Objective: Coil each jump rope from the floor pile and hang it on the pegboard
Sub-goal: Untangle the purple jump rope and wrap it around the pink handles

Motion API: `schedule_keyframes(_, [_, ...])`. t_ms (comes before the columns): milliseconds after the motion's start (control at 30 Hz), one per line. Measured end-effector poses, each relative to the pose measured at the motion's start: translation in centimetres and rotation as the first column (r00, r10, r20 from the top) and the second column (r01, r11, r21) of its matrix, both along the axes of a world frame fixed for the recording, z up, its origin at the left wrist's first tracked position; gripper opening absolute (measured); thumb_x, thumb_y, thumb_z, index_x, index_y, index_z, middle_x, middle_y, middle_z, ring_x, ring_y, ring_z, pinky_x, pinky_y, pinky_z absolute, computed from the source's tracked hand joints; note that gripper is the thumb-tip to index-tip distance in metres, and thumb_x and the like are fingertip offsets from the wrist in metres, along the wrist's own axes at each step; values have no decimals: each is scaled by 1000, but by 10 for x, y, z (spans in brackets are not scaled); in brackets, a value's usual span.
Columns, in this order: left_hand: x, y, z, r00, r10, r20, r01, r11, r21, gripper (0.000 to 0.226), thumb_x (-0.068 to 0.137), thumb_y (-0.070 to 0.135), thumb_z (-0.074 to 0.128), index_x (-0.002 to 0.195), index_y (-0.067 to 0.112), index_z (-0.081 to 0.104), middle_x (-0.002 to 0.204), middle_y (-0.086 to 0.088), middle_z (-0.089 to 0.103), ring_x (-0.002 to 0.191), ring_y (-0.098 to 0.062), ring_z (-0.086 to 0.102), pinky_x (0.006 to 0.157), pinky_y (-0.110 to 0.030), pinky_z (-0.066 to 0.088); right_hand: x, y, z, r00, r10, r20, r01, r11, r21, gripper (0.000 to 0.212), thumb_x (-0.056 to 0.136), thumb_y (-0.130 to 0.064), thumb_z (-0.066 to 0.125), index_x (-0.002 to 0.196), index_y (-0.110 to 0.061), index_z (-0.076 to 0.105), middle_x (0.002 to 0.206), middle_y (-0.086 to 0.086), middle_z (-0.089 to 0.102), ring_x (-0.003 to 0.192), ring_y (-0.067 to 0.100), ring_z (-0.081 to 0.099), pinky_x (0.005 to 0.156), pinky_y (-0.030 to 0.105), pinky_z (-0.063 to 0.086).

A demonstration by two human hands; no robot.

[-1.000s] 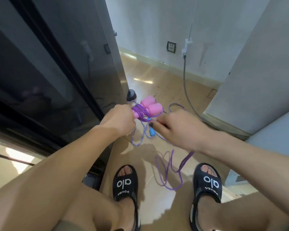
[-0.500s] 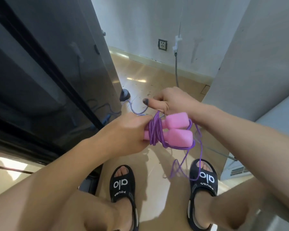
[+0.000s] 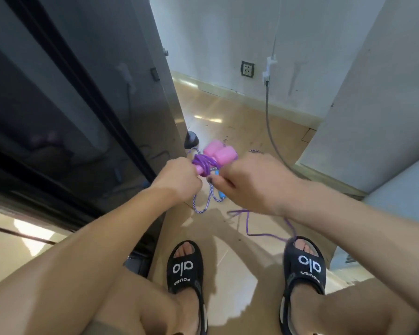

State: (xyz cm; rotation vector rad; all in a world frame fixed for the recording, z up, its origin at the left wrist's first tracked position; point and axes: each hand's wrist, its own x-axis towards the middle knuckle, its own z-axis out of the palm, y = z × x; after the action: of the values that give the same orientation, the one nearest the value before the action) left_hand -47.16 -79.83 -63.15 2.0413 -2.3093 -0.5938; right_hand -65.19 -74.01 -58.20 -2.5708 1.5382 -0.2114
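A person stands over a tan floor, both arms stretched forward and down, winding a purple jump rope (image 3: 205,163) around its own two pink handles (image 3: 220,153). The step in hand looks like coiling: several turns of cord already sit bunched around the handles, while a loose tail (image 3: 261,228) trails from the bundle down towards the black sandal (image 3: 305,264) on the person's right foot.

The left hand (image 3: 177,176) is closed around the near ends of the pink handles, just left of the bundle. The right hand (image 3: 254,180), just right of the bundle, has its fingers curled inward and appears to pinch the cord, though the grip itself is hidden beneath the hand.

On the floor below the bundle lies a second rope, purple-and-white striped (image 3: 209,201), with a blue handle (image 3: 221,193), not yet picked up.

The next move likely calls for drawing the slack tail up and wrapping or tucking it so the coil holds. No pegboard is in sight, so hanging comes later.
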Motion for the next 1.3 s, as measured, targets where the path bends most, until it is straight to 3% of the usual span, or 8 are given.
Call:
schedule_keyframes(200, [-19, 20, 16, 939, -335, 77, 333, 942, 38, 4, 86, 14, 50, 82, 16, 49, 77, -1, 55, 75, -28, 56, 64, -32, 43, -29, -42, 21, 991, -120, 52, 129, 965, -227, 59, 95, -63, 44, 65, -13, 50, 53, 2, 45, 60, 30, 48, 49, 28, 21])
schedule_keyframes(367, [-32, 47, 34, 727, -683, 67, 681, 706, -197, 3, 88, 10, 60, 86, 9, 58, 66, 4, 45, 66, -33, 59, 59, -36, 41, -29, -51, -7, 982, -151, 114, 152, 988, 2, 62, 92, -66, 46, 62, -13, 49, 52, 2, 38, 57, 25, 38, 52, 33, 27])
schedule_keyframes(500, [-32, 53, 46, 863, -346, -367, 350, 935, -58, 36, 82, 2, 61, 59, 22, 42, 57, 6, 42, 56, -14, 42, 55, -31, 38, -43, -48, -10, 901, -253, 351, 83, 896, 435, 57, 104, -22, 50, 47, -19, 41, 58, 8, 26, 60, 18, 25, 64, 33, 26])
schedule_keyframes(567, [-31, 50, 47, 818, -139, -559, 185, 982, 26, 35, 75, 2, 61, 53, 16, 36, 50, 5, 36, 49, -13, 32, 48, -27, 30, -49, -44, -18, 839, -348, 418, 103, 856, 507, 37, 97, 1, 48, 61, 10, 49, 64, 12, 38, 69, 17, 33, 69, 32, 28])
schedule_keyframes(700, [-21, 23, 39, 775, 147, -615, -128, 989, 74, 26, 75, 4, 63, 61, 11, 42, 54, -2, 36, 54, -19, 30, 53, -33, 28, -41, -38, -29, 827, -404, 391, 211, 867, 451, 63, 100, -56, 27, 59, -10, 42, 54, 2, 42, 54, 21, 36, 59, 32, 34])
schedule_keyframes(900, [2, -6, 6, 790, 377, -484, -317, 926, 204, 9, 75, 3, 58, 73, 8, 51, 61, -10, 42, 53, -25, 35, 50, -29, 30, -6, -11, -21, 990, -125, 63, 115, 984, 138, 50, 104, -46, 30, 69, -11, 41, 58, 4, 41, 64, 32, 45, 59, 34, 41])
schedule_keyframes(1067, [6, -4, -3, 999, 38, -3, -38, 999, 21, 5, 85, 16, 56, 82, 14, 60, 82, -5, 64, 76, -26, 62, 66, -31, 47, -8, -20, 18, 998, -47, -38, 40, 986, -162, 50, 101, -49, 37, 67, -13, 41, 58, 1, 40, 58, 26, 42, 49, 30, 22])
schedule_keyframes(1300, [-18, 26, 8, 850, -515, 113, 525, 845, -98, 13, 88, 21, 53, 78, 22, 44, 68, 6, 44, 67, -26, 54, 61, -32, 41, -23, -51, 3, 990, -124, 67, 129, 988, -82, 58, 99, -58, 41, 60, -14, 39, 53, 3, 41, 54, 22, 38, 49, 30, 22])
